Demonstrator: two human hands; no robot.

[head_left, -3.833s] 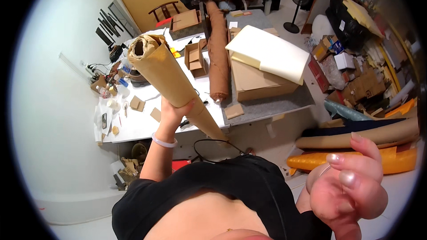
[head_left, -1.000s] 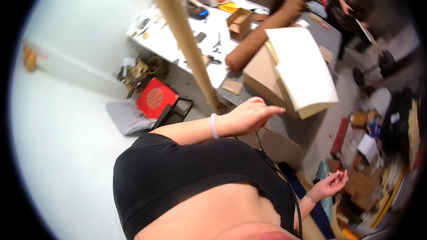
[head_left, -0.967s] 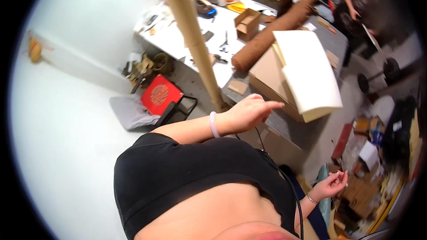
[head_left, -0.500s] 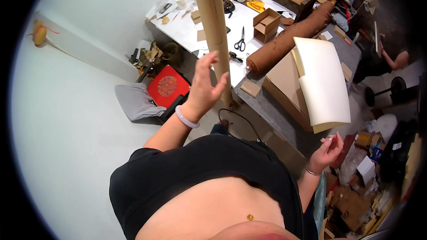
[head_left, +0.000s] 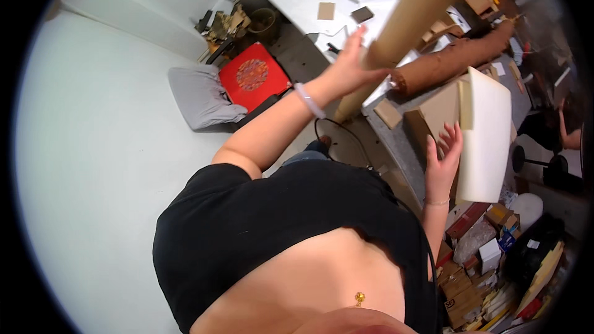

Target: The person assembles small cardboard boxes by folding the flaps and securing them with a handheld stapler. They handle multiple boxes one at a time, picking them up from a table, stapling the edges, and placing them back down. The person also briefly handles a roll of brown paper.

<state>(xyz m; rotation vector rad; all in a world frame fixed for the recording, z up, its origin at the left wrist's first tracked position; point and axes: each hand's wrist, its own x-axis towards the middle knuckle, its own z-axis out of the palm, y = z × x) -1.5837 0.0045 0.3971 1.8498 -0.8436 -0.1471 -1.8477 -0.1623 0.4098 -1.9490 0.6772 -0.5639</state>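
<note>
A tall tan roll (head_left: 405, 28), like kraft paper, leans to the upper right between me and the table. My left hand (head_left: 349, 69) is at its left side, fingers and thumb stretched apart; it seems to touch the roll, not wrap round it. My right hand (head_left: 444, 159) is raised with its fingers spread and slightly curled, holding nothing. Just beside it is a bent cream-white sheet (head_left: 487, 142) with a yellowish edge, lying over a brown cardboard box (head_left: 440, 106). Whether the right fingers touch the sheet I cannot tell.
A brown roll (head_left: 461, 62) lies across the table (head_left: 296, 0). Left of the table are a red-seated chair (head_left: 252, 75) with a grey cloth and a bin (head_left: 263, 23). Boxes and scraps (head_left: 470, 284) crowd the lower right. Another person (head_left: 570, 125) is at the far right.
My left hand has reached right and forward to the tan roll, which now leans further right. My right hand has risen beside the white sheet. The view has shifted too.
</note>
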